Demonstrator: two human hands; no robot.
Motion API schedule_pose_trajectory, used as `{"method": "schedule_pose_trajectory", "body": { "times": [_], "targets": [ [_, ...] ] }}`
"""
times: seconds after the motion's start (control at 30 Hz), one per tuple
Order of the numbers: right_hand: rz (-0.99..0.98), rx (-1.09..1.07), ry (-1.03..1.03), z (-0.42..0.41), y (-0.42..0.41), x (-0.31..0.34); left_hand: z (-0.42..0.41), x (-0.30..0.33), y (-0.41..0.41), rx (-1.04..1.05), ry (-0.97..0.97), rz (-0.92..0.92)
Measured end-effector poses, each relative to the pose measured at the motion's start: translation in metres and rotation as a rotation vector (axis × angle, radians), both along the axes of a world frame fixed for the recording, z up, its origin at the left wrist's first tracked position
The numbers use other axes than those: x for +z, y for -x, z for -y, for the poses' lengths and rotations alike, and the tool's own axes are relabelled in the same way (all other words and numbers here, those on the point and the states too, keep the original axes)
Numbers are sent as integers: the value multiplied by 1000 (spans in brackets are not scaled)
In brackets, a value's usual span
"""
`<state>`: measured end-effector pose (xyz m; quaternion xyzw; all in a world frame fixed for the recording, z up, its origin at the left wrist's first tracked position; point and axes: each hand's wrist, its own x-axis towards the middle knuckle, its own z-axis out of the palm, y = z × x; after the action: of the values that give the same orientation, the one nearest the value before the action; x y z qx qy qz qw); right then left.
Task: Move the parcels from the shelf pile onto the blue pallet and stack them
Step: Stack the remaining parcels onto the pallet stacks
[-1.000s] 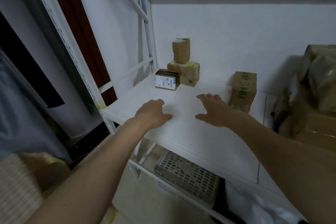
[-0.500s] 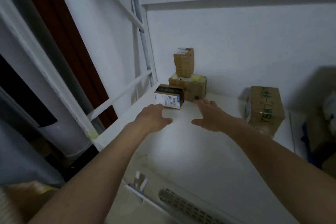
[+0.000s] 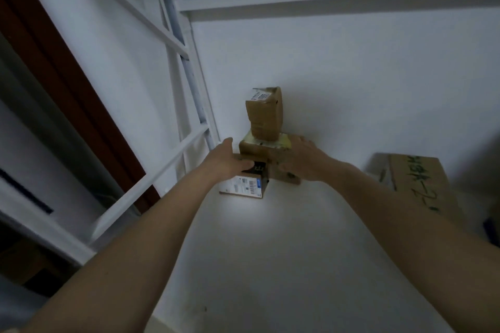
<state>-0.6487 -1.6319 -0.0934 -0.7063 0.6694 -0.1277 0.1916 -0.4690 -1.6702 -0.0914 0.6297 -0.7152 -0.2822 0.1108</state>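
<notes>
Hands, two, bare, reached to the back left corner of the white shelf (image 3: 270,265). Left hand (image 3: 226,163): laid over the top of the small labelled box (image 3: 243,186), thumb pressed on its dark upper face, fingers stretched toward the far edge; whether a grip has been closed cannot be told. Right hand (image 3: 300,161): spread wide against the right side of the taped brown box (image 3: 259,151), fingers straight, nothing enclosed.

Parcels, corner group: the small labelled box is set in front, touching the taped brown box behind it. A tall narrow parcel (image 3: 265,113) is stood upright on the taped brown box, close to the wall, unsupported by either hand.

Parcel, separate: a large carton with green writing (image 3: 416,186) is lain to the right, apart from the group.

Pallet, blue: not in view.

Risks, judged:
- Toppling of the tall narrow parcel, should the taped brown box be dragged or tilted from below; its footing appears small for its height.
- Slipping of the taped brown box, since it is pressed from one side only.
- Knocking of the small labelled box off the shelf front, if both are pulled together.
- Dim light, by which edges may be misjudged.
</notes>
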Motion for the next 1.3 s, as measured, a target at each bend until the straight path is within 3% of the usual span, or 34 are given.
{"method": "schedule_pose_trajectory", "body": {
  "times": [0.27, 0.43, 0.57, 0.77, 1.1, 1.3],
  "targets": [
    [240, -137, 64, 67, 1, 18, 92, 0, 33, 45, -49, -406],
    [296, -169, 17, 94, -1, 6, 107, -16, 47, 0, -31, -556],
    [301, -185, -21, 103, -6, -17, 110, -28, 50, 6, -24, -678],
    [183, -266, 127, 87, -15, -18, 108, -30, 55, 20, -47, -892],
    [40, -407, 296, 8, -3, 4, 68, -12, 74, -146, -190, -929],
    [118, -566, 314, -74, 18, 47, -3, 29, 101, -358, -329, -901]
  ]
}}
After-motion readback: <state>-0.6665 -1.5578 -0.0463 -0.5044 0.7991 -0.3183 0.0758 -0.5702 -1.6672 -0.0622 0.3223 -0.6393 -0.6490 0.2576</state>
